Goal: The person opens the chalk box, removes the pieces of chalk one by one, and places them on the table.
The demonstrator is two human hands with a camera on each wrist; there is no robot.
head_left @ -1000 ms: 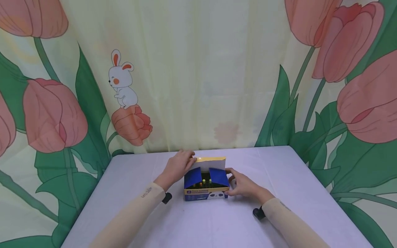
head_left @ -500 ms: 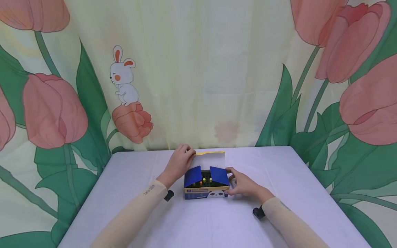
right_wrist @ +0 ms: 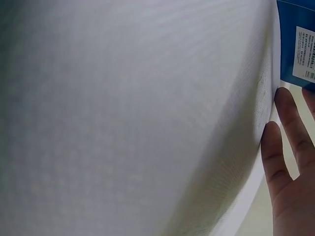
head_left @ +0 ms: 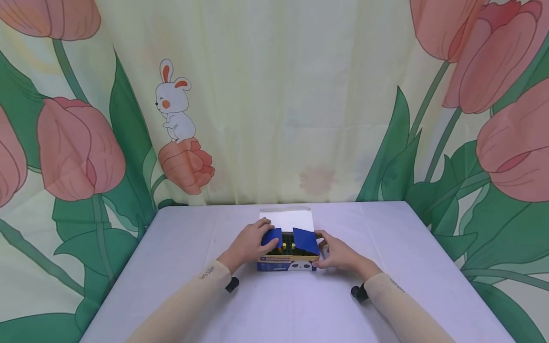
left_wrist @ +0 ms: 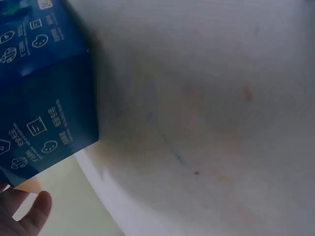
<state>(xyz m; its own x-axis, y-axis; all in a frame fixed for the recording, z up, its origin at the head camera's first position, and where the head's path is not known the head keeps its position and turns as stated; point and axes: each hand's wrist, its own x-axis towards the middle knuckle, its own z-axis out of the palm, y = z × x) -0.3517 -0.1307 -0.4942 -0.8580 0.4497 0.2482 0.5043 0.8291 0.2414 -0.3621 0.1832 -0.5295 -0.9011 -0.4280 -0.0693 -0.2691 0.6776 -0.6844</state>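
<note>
Blue cardboard box on white cloth, left hand pinching its flap, right hand cupping its side.

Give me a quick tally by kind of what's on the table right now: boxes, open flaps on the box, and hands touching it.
Boxes: 1, the blue box on the table
Blue side flaps: 2, left flap and right flap
White lid flap: 1, folded back
Hands on the box: 2, left hand and right hand
Total: 6
</note>
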